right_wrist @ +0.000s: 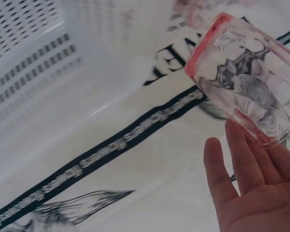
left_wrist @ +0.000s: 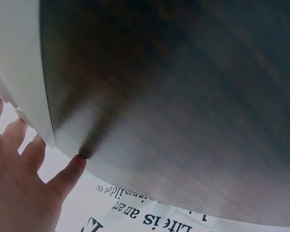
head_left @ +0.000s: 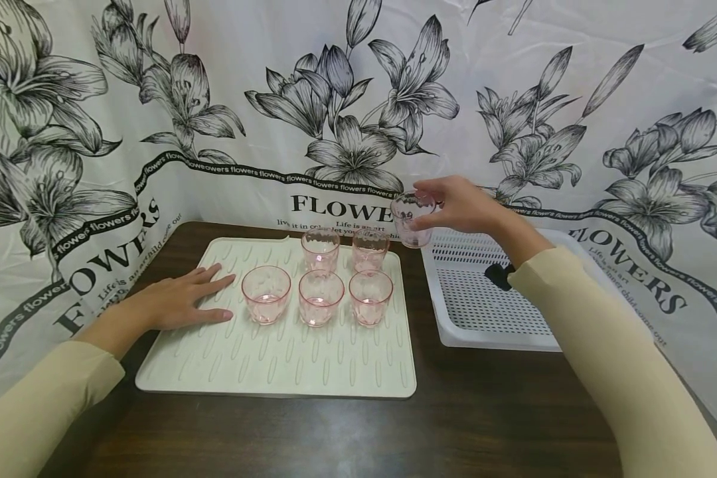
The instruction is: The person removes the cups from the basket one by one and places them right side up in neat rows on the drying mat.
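My right hand (head_left: pixel 457 204) grips a clear pink-rimmed glass (head_left: pixel 411 226), raised between the back right corner of a white drying mat (head_left: pixel 263 365) and a white basket. In the right wrist view the same glass (right_wrist: pixel 251 82) appears tilted, its faceted base near the fingers of the hand (right_wrist: pixel 256 183). On the mat stand two glasses behind, one of them this glass (head_left: pixel 320 252), and three in front, with this glass (head_left: pixel 265 299) leftmost. My left hand (head_left: pixel 170 299) rests with spread fingers on the mat's left part. The left wrist view shows this hand (left_wrist: pixel 24 183) beside the mat's edge.
A white perforated basket (head_left: pixel 439 292) stands on the dark wooden table (head_left: pixel 484 405) right of the mat, with a small black object (head_left: pixel 498 276) over it near the right sleeve. A flower-printed white cloth (head_left: pixel 215 126) hangs behind and at both sides.
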